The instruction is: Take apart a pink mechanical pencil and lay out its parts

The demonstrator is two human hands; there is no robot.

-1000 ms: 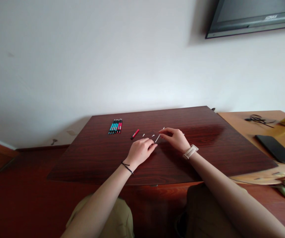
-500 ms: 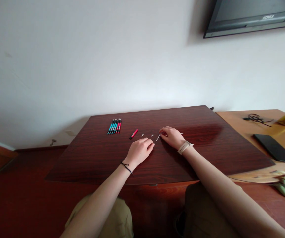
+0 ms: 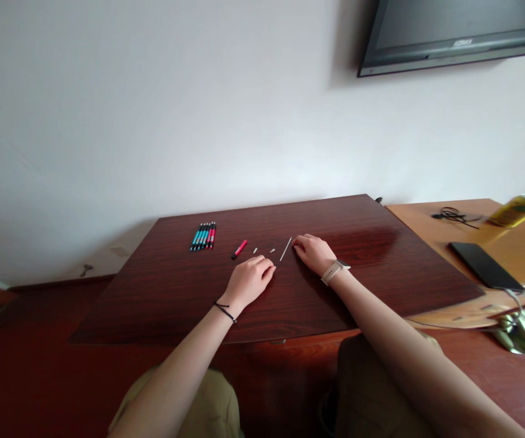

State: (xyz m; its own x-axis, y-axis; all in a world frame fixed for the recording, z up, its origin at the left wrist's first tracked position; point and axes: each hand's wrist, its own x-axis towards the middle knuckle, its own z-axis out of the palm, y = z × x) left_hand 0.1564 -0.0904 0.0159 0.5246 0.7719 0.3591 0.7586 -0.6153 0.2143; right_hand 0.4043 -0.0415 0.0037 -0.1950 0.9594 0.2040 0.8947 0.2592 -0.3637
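My left hand [image 3: 249, 280], with a black cord at its wrist, rests on the dark wood table [image 3: 189, 304]. Its fingers are bent and pressed together, thumb against them; anything inside is hidden. To the right, my right hand [image 3: 313, 252] lies on the table with loosely curled, parted fingers, a watch at the wrist. Just left of its fingertips lies a thin white stick like a pen refill [image 3: 285, 249], untouched. Beyond my left hand are two small pale pieces, one [image 3: 272, 250] nearer the stick, the other piece [image 3: 255, 250] farther left. A pink-and-black pen barrel [image 3: 239, 249] lies left of them.
Several blue and pink pens [image 3: 203, 236] lie side by side at the far left. On the lighter side table [image 3: 435, 228] are a black phone [image 3: 485, 266], a coiled black cable [image 3: 454, 215] and a yellow can [image 3: 515, 210]. A television [image 3: 458, 36] hangs above.
My right hand has let go of the white stick, which now lies fully in sight beside its fingertips. The view has shifted slightly right; my left hand stays in place on the table.
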